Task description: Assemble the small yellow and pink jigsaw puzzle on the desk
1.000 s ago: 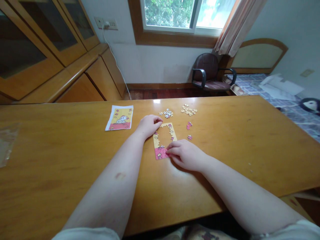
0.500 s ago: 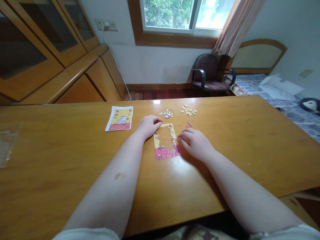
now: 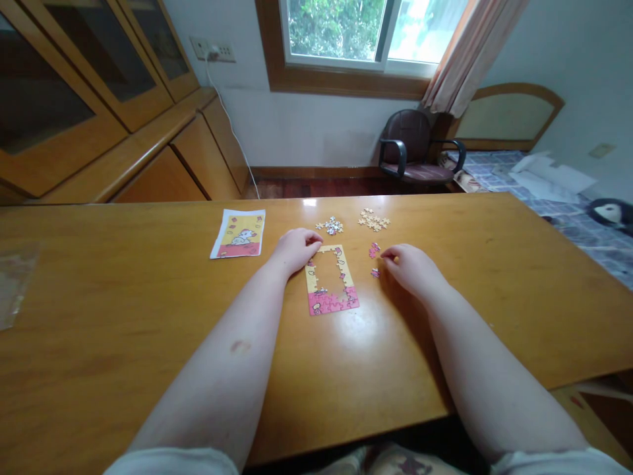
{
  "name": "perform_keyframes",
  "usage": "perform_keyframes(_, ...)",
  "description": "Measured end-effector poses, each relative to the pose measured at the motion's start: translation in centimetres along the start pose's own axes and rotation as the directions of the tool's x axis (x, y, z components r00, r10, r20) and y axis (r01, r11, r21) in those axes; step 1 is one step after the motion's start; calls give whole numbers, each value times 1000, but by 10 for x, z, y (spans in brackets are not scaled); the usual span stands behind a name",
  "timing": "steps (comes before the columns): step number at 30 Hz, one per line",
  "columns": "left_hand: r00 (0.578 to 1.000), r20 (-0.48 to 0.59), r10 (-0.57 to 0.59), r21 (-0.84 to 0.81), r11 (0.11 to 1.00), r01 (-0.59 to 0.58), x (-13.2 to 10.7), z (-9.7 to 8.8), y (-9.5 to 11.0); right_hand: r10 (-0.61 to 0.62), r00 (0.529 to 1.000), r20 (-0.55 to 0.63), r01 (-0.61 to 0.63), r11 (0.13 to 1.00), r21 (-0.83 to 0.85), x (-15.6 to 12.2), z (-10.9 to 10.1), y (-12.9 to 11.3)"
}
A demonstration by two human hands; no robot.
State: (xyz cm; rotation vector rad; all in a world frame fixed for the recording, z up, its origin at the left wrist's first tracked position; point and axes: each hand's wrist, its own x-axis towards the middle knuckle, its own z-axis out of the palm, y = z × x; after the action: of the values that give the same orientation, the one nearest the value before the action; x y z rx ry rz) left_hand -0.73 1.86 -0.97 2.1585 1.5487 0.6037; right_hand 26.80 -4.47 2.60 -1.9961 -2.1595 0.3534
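Observation:
A partly assembled jigsaw puzzle (image 3: 333, 303) lies flat on the table, with a yellow border, a pink lower band and a gap in its middle. My left hand (image 3: 297, 251) rests at its upper left corner, thumb and fingers slightly apart and bent. To the right of the puzzle, my right hand (image 3: 411, 267) is closed in a pinch beside some pink puzzle pieces (image 3: 374, 251); whatever is between the fingertips is too small to make out. Another small piece (image 3: 375, 272) lies just below. Farther back are a pile of whitish pieces (image 3: 333, 226) and a group of yellow pieces (image 3: 374, 220).
Left of the puzzle lies a reference picture card (image 3: 239, 234) with a white animal on yellow and pink. A clear plastic bag (image 3: 14, 284) is at the table's left edge. Beyond the wooden table (image 3: 148, 316) stand an office chair (image 3: 410, 145) and a bed.
My right hand has moved right, away from the puzzle's edge to the pink pieces, and its fingers have drawn together. A small piece now shows below them. My left hand stays put.

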Motion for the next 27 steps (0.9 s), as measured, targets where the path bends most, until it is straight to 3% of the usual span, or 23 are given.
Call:
perform_keyframes(4,1000,1,-9,-3,1000,9,0,1,-1,-55,996,64,53,998,41,-1,-4,2)
perform_keyframes(11,1000,0,-1,20,1000,1,0,1,-1,-14,996,-86,11,999,-35,7,11,9)
perform_keyframes(16,1000,-2,-8,17,1000,8,0,0,1,-6,998,-62,4,1000,-27,12,19,9)
perform_keyframes(27,1000,0,-4,9,1000,4,0,0,1,111,988,-105,-117,992,-52,14,10,15)
